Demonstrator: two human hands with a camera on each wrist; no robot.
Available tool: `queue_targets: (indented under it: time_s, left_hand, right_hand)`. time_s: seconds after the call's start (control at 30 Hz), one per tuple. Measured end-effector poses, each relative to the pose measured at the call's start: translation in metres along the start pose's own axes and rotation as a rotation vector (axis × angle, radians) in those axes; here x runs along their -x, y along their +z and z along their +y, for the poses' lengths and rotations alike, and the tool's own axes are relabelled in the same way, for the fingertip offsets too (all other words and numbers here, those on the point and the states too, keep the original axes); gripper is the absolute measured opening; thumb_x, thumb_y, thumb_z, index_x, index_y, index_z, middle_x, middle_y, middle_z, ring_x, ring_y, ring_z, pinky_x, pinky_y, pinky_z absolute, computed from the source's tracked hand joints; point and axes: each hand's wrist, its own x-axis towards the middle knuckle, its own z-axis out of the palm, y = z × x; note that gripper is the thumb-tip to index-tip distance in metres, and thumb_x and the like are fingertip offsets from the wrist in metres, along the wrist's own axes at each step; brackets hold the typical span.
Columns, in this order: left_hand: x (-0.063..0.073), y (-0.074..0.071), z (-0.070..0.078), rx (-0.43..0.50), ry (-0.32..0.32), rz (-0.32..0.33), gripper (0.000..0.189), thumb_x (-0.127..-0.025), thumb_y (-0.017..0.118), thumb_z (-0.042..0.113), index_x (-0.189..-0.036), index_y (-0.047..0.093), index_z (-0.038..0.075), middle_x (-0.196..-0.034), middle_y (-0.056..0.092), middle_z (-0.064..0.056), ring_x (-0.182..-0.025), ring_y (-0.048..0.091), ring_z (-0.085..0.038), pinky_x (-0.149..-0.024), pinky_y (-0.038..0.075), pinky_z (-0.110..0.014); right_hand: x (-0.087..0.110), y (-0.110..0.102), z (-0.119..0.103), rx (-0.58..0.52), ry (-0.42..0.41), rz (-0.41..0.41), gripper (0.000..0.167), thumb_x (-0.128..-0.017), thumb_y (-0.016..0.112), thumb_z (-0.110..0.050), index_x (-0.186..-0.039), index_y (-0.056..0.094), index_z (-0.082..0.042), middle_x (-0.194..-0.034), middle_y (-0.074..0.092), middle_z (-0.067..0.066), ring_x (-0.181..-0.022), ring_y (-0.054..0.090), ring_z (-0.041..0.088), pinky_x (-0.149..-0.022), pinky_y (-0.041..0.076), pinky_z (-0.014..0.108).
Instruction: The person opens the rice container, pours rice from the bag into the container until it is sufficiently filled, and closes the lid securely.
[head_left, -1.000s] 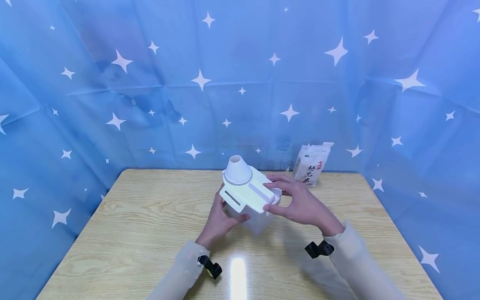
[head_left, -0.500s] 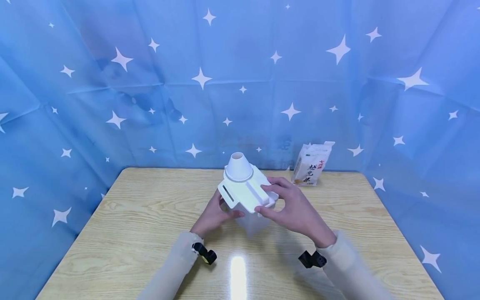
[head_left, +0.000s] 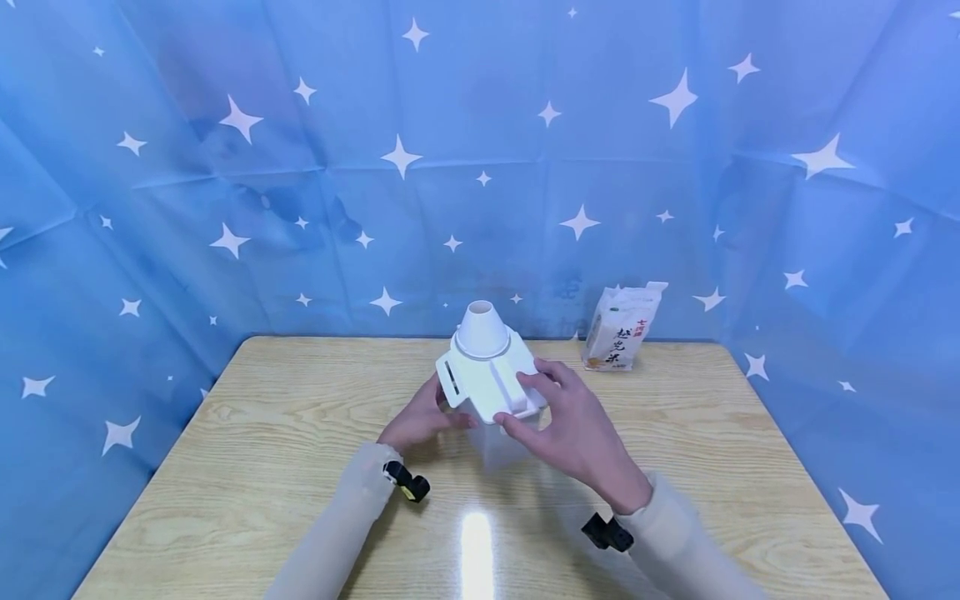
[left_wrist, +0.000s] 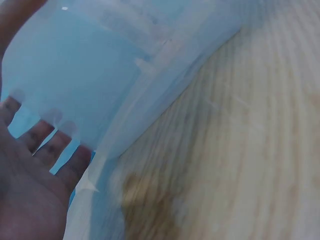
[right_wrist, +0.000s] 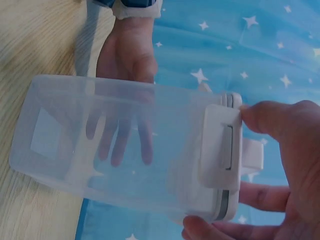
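A translucent plastic storage container (head_left: 497,446) with a white lid (head_left: 480,390) stands at the middle of the table. On the lid's far part sits a white, cone-shaped piece (head_left: 482,332), narrow round opening upward. My left hand (head_left: 418,418) holds the container's body from the left, thumb on the near side; through the clear wall in the right wrist view, its fingers (right_wrist: 120,142) lie along the far side. My right hand (head_left: 576,429) grips the lid's right edges between thumb and fingers. A slotted side latch (right_wrist: 221,150) shows on the lid in the right wrist view.
A white bag of rice (head_left: 622,329) with dark and red characters stands at the table's back right. Behind the wooden table (head_left: 285,433) hangs a blue curtain (head_left: 480,150) with white stars, which also closes in both sides.
The container has turned a little and its lower part has shifted left, both hands holding on. My right hand and forearm have moved left and nearer; my left wrist has moved slightly left.
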Motion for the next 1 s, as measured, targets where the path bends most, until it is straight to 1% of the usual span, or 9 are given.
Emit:
queue_targets:
  time_s: [0.1,0.17,0.3,0.43,0.53,0.7,0.83,1.0]
  left_hand:
    - [-0.002,-0.002,0.000,0.012,0.015,-0.021,0.096,-0.073,0.093,0.027,-0.152,0.040,0.036,-0.153,0.051,0.007,-0.146,0.044,-0.029,-0.125,0.030,-0.058]
    - [-0.002,-0.003,0.000,0.017,0.011,-0.024,0.097,-0.073,0.093,0.025,-0.152,0.039,0.037,-0.153,0.050,0.007,-0.147,0.043,-0.028,-0.125,0.030,-0.057]
    - [-0.003,-0.001,0.000,0.020,-0.007,-0.020,0.100,-0.071,0.094,0.024,-0.153,0.038,0.039,-0.154,0.049,0.009,-0.148,0.042,-0.027,-0.126,0.030,-0.054]
    - [-0.004,0.001,0.000,0.021,-0.007,-0.023,0.101,-0.072,0.094,0.024,-0.154,0.037,0.038,-0.156,0.047,0.007,-0.149,0.041,-0.029,-0.126,0.030,-0.055]
    - [-0.004,0.002,0.001,0.019,-0.007,-0.019,0.102,-0.071,0.094,0.023,-0.155,0.037,0.037,-0.157,0.047,0.006,-0.149,0.041,-0.029,-0.126,0.029,-0.055]
    - [-0.004,0.003,0.003,0.019,-0.006,-0.023,0.099,-0.073,0.092,0.020,-0.154,0.038,0.034,-0.156,0.047,0.005,-0.149,0.041,-0.029,-0.127,0.028,-0.055]
    - [-0.003,0.002,0.002,0.041,-0.010,-0.031,0.098,-0.074,0.091,0.020,-0.154,0.038,0.033,-0.157,0.047,0.005,-0.150,0.039,-0.029,-0.127,0.027,-0.055]
    - [-0.002,0.000,-0.002,0.053,-0.006,-0.031,0.098,-0.074,0.092,0.022,-0.155,0.037,0.033,-0.157,0.046,0.004,-0.150,0.039,-0.029,-0.127,0.027,-0.054]
  right_hand:
    - [0.001,0.002,-0.003,0.033,-0.003,0.008,0.057,-0.085,0.081,-0.048,-0.123,0.072,-0.006,-0.135,0.064,0.019,-0.111,0.068,0.032,-0.085,0.062,0.044]
    - [0.001,0.001,-0.004,0.050,-0.003,-0.003,0.057,-0.086,0.080,-0.047,-0.124,0.071,-0.006,-0.136,0.063,0.021,-0.113,0.067,0.034,-0.086,0.062,0.046]
    - [0.002,-0.004,-0.003,0.072,-0.003,-0.060,0.059,-0.087,0.079,-0.048,-0.130,0.066,-0.010,-0.141,0.059,0.021,-0.121,0.062,0.036,-0.092,0.060,0.051]
    - [0.002,-0.013,0.002,0.060,-0.020,-0.117,0.065,-0.087,0.079,-0.048,-0.140,0.059,-0.016,-0.145,0.056,0.014,-0.129,0.055,0.033,-0.097,0.057,0.052]
    - [0.003,-0.017,0.005,0.036,-0.071,-0.125,0.068,-0.088,0.079,-0.045,-0.145,0.054,-0.017,-0.145,0.056,0.009,-0.131,0.054,0.029,-0.100,0.056,0.050]
    - [0.002,-0.021,0.004,0.017,-0.158,-0.118,0.067,-0.090,0.078,-0.041,-0.148,0.051,-0.022,-0.145,0.055,0.003,-0.131,0.053,0.024,-0.100,0.056,0.047]
    - [0.000,-0.022,0.001,0.020,-0.219,-0.115,0.064,-0.089,0.079,-0.036,-0.147,0.054,-0.027,-0.143,0.056,0.003,-0.130,0.054,0.023,-0.097,0.058,0.046]
    - [-0.002,-0.019,-0.003,0.054,-0.286,-0.127,0.055,-0.088,0.080,-0.030,-0.140,0.061,-0.026,-0.138,0.060,0.006,-0.126,0.056,0.022,-0.093,0.059,0.042]
